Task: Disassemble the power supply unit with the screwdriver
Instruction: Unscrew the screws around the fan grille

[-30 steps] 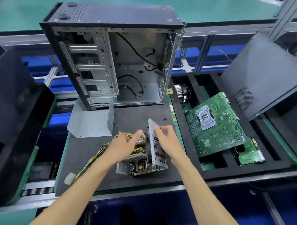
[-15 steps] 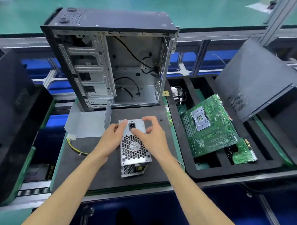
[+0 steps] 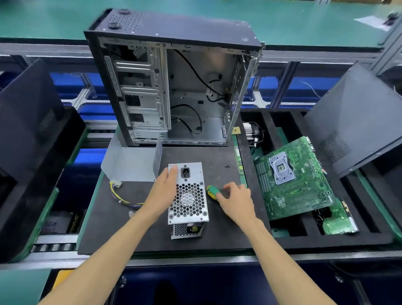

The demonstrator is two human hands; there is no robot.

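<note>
PSU (image 3: 187, 194) stood fan-grille up at bench (image 3: 102, 225) centre. Left hand (image 3: 163, 193) gripped its 9 o'clock edge. Right hand (image 3: 235, 200), at PSU's 3 o'clock, pinched screwdriver (image 3: 212, 191) handle.

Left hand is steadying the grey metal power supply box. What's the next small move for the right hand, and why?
Probably close the right hand around the green-and-yellow screwdriver handle and lift it. The fingers are already at the handle beside the grey metal power supply box, which the left hand holds by its left edge, and screws show at the grille corners.
</note>
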